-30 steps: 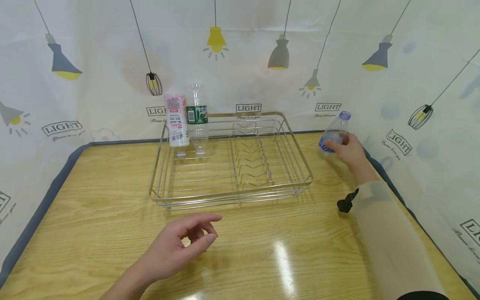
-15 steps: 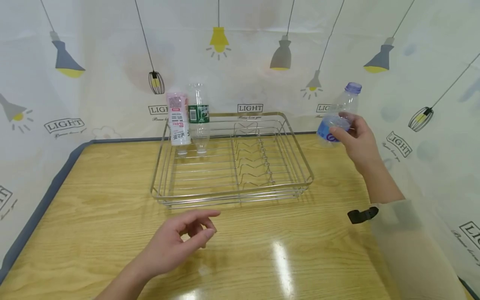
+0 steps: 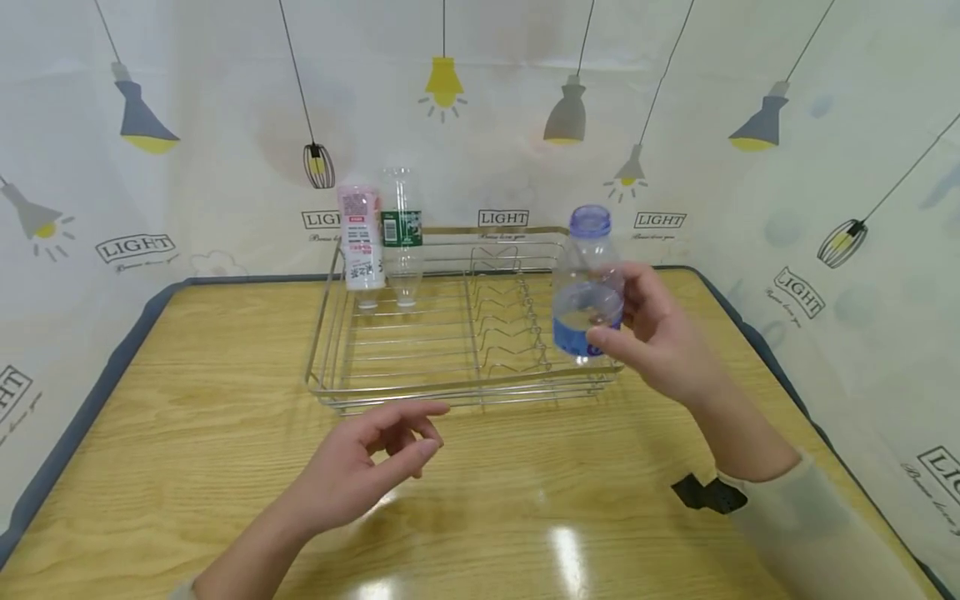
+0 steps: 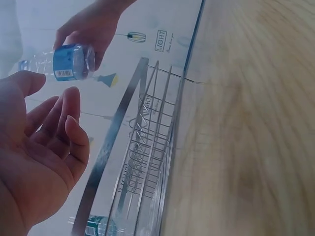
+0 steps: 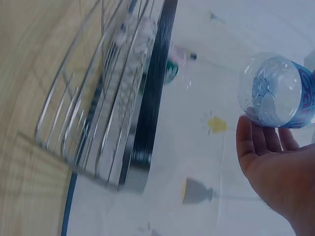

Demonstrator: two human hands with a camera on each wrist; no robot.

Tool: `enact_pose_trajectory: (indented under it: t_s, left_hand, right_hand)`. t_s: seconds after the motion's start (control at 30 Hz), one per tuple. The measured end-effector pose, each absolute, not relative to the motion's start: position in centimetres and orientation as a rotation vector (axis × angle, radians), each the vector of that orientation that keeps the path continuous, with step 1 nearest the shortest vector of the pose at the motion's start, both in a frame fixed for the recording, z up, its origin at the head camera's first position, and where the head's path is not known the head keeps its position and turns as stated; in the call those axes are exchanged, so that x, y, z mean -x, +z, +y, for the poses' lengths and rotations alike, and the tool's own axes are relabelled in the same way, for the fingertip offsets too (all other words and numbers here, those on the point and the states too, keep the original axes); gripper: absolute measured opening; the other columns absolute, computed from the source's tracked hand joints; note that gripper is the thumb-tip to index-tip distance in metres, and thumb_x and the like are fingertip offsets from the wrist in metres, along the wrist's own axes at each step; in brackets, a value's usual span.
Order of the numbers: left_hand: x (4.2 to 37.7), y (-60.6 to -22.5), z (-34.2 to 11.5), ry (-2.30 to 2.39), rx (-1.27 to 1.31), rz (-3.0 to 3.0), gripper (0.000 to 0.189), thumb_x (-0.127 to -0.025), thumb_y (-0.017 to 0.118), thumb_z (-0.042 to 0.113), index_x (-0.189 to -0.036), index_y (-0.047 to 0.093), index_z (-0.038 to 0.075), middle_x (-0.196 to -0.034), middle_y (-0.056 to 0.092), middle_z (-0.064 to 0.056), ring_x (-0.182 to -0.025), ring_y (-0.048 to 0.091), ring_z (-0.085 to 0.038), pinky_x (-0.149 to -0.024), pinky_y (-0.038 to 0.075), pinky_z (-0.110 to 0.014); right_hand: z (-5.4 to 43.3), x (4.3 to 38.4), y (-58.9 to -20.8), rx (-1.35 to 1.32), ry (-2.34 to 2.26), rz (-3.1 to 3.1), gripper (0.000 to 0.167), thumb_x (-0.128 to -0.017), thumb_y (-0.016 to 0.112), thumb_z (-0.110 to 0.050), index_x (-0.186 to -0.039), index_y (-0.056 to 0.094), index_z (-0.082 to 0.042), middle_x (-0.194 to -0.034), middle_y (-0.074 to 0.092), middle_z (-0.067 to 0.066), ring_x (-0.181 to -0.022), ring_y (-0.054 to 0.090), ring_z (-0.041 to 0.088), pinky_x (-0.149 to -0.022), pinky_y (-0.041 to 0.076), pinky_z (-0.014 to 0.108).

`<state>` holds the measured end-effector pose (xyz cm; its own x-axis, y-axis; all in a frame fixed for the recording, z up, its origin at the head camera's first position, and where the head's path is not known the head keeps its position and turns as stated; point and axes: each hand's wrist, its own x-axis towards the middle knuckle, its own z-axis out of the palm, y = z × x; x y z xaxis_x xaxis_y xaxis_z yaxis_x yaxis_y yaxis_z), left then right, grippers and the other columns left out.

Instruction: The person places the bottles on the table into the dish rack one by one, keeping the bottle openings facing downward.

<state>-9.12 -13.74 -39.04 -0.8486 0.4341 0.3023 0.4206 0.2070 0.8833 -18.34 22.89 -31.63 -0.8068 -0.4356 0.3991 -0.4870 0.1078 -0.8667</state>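
My right hand [image 3: 667, 337] grips a clear plastic bottle [image 3: 588, 279] with a blue label and a purple-blue neck, thumb in front and fingers behind. The bottle is upright, held in the air so that it overlaps the right end of the wire dish rack [image 3: 472, 387] in the head view. From the right wrist view, its clear ribbed base [image 5: 266, 91] shows above my fingers. Before the rack's front edge hovers my left hand [image 3: 360, 471], fingers loosely bent and holding nothing. In the left wrist view that palm [image 4: 39, 167] is bare.
Two bottles stand upside down in the rack's left back corner: a pink and white one [image 3: 362, 242] and a clear one with a green label [image 3: 402, 229]. The rack sits on a wooden table [image 3: 187, 433], with a lamp-patterned cloth [image 3: 240, 100] rising behind and at both sides.
My right hand has lifted the blue-labelled bottle off the table's right back corner and brought it left and nearer, to the rack's right end. My left hand has hardly moved.
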Motion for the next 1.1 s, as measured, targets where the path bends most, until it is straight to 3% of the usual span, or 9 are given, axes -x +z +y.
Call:
enact_pose_trajectory:
  t_s: [0.17,0.4,0.7,0.93,1.1]
  left_hand:
    - [9.6,-38.0,-13.0,1.754,-0.821,2.443,0.041,-0.104,0.075,0.009,-0.143,0.071,0.017,-0.109,0.075,0.0,-0.078,0.07,-0.011,-0.068,0.057,-0.027]
    - [10.2,-37.2,-12.1,1.88,-0.879,2.366,0.061,-0.093,0.087,0.005,-0.149,0.064,0.016,-0.121,0.072,-0.008,-0.082,0.069,-0.012,-0.064,0.057,-0.027]
    - [10.2,-37.2,-12.3,1.964,-0.962,2.353,0.064,-0.092,0.087,0.001,-0.15,0.063,0.011,-0.118,0.069,-0.004,-0.086,0.069,-0.011,-0.068,0.059,-0.028]
    - [10.0,-36.6,-12.5,2.072,-0.959,2.268,0.063,-0.09,0.083,-0.008,-0.148,0.061,0.006,-0.12,0.07,-0.01,-0.095,0.072,-0.013,-0.081,0.064,-0.028]
    - [10.1,-36.4,-12.8,2.169,-0.944,2.167,0.062,-0.09,0.08,-0.013,-0.147,0.058,-0.002,-0.132,0.069,-0.005,-0.1,0.073,-0.013,-0.085,0.065,-0.029]
  right_hand:
    - [20.5,16.7,-32.7,-1.202,1.681,-2.421,0.06,-0.097,0.074,0.005,-0.15,0.047,0.0,-0.129,0.063,0.012,-0.114,0.065,0.021,-0.101,0.057,0.026]
    - [17.9,15.0,-34.2,-1.374,1.57,-2.611,0.064,-0.096,0.085,-0.013,-0.151,0.054,-0.015,-0.134,0.067,0.001,-0.119,0.067,0.019,-0.101,0.06,0.035]
    - [17.0,14.9,-35.2,-1.468,1.57,-2.615,0.066,-0.095,0.086,-0.013,-0.154,0.055,-0.017,-0.138,0.067,0.002,-0.118,0.068,0.024,-0.097,0.062,0.037]
    - [16.9,14.8,-35.5,-1.381,1.673,-2.644,0.089,-0.092,0.089,-0.014,-0.164,0.038,-0.009,-0.156,0.057,0.01,-0.139,0.06,0.026,-0.113,0.057,0.038]
    - [17.1,14.9,-36.0,-1.305,2.016,-2.497,0.091,-0.093,0.082,-0.001,-0.167,0.029,-0.004,-0.16,0.048,0.023,-0.134,0.06,0.026,-0.106,0.062,0.04]
